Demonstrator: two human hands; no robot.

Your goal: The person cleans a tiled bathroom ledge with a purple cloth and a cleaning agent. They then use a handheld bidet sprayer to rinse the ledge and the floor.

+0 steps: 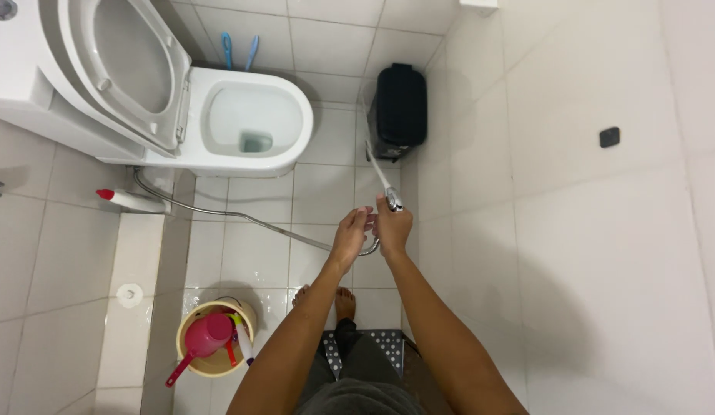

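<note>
- Chrome bidet sprayer (382,178) with long white nozzle was held above the white tiled floor (257,253), nozzle aimed toward the black waste bin (400,107).
- Right hand (393,227) was clenched around its handle.
- Left hand (351,235) touched the metal hose (242,218), fingers curled.
- White toilet (254,123) stood open beyond; a yellow bucket (213,341) stood well apart.

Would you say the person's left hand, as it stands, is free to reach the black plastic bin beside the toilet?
Probably not directly: the left hand is up against the right hand, which grips the chrome spray nozzle, and the black plastic bin stands farther off across bare tiles.
</note>
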